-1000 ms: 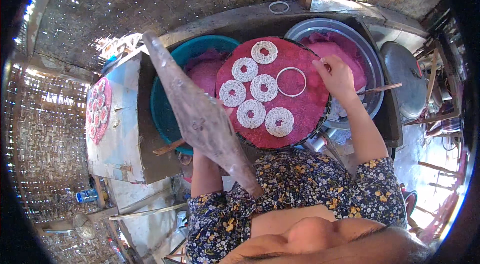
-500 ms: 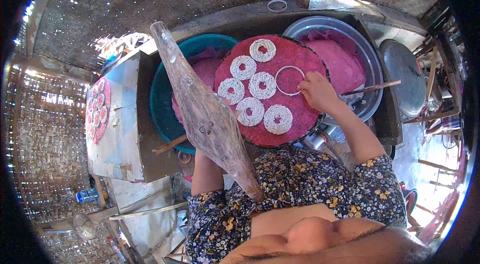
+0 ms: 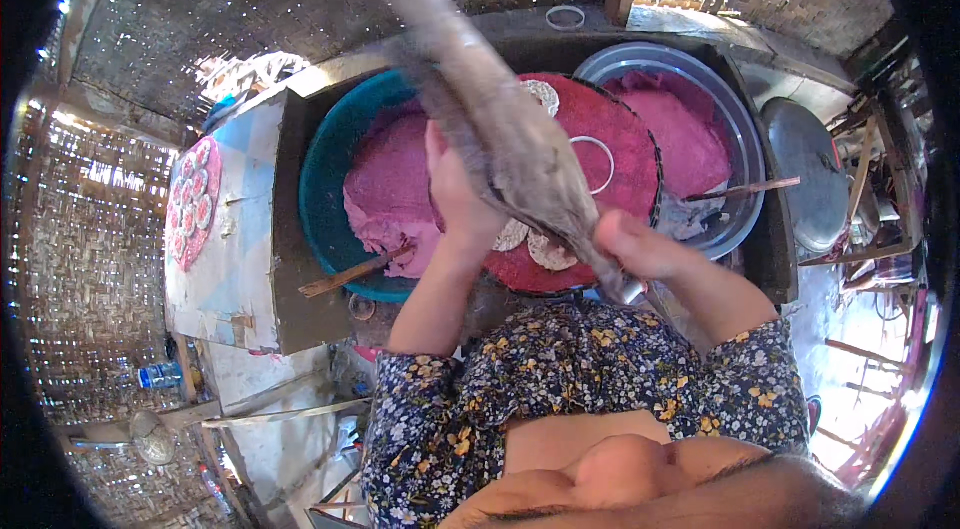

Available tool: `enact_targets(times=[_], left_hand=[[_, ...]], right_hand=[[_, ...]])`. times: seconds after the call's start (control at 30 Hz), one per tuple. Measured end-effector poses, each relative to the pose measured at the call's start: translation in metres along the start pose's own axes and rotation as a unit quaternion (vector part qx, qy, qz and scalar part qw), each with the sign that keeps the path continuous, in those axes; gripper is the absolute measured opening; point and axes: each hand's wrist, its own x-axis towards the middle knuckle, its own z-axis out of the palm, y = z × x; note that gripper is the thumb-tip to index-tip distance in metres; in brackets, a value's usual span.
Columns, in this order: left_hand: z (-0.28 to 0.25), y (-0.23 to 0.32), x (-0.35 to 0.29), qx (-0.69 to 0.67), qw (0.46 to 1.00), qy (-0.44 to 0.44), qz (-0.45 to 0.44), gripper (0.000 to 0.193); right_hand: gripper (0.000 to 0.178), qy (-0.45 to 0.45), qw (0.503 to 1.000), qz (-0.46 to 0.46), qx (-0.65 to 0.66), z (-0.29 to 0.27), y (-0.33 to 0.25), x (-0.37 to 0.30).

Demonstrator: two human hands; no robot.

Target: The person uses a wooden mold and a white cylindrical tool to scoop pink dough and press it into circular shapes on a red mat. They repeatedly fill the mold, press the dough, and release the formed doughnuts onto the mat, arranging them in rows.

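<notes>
A long weathered piece of wood (image 3: 520, 144), broad in the middle and tapered at both ends, slants across the view, blurred by motion. Against its left edge is my left hand (image 3: 462, 199), its fingers mostly hidden behind the wood. Close to the wood's lower end is my right hand (image 3: 650, 254), thumb raised and the rest smeared. Beneath lies a round red mat (image 3: 635, 139). A thin white ring (image 3: 612, 169) rests on it, partly covered by the wood. White grainy discs (image 3: 542, 97) with centre holes show around the wood's edges; others are hidden.
Left stands a teal basin (image 3: 312, 199) with pink cloth-like material (image 3: 385, 169) and a stick (image 3: 350, 274). A grey basin (image 3: 755, 129) at right holds similar pink material and another stick (image 3: 745, 189). Beyond are a metal lid (image 3: 800, 159) and, far left, a disc-covered pink round (image 3: 192, 199).
The wood has shifted right over the mat. My right hand has left the ring and come down toward the wood's lower end. My left hand has come into view beside the wood.
</notes>
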Motion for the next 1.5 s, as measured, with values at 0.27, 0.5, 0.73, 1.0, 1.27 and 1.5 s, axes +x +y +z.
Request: enact_targets(times=[0.27, 0.5, 0.73, 1.0, 1.27, 1.5], left_hand=[[0.019, 0.017, 0.097, -0.579, 0.761, -0.180, -0.231, 0.060], [0.086, -0.031, 0.108, -0.807, 0.487, -0.063, -0.328, 0.066], [0.130, -0.068, 0.068, -0.821, 0.466, 0.020, -0.328, 0.061], [0.111, -0.088, 0.061, -0.828, 0.457, 0.016, -0.325, 0.062], [0.102, -0.088, 0.089, -0.805, 0.494, 0.054, -0.323, 0.063], [0.126, -0.078, 0.082, -0.811, 0.464, 0.080, -0.347, 0.064]], right_hand=[[0.071, -0.027, 0.960, 0.207, 0.186, -0.060, -0.022, -0.009], [0.068, -0.006, 0.945, 0.308, 0.111, -0.115, -0.021, 0.002], [0.063, 0.003, 0.912, 0.410, 0.002, -0.141, -0.010, 0.004], [0.063, 0.048, 0.906, 0.417, -0.058, -0.101, -0.018, 0.019], [0.065, 0.110, 0.905, 0.353, -0.209, -0.098, -0.024, 0.039], [0.058, 0.127, 0.886, 0.357, -0.269, -0.106, -0.043, 0.029]])
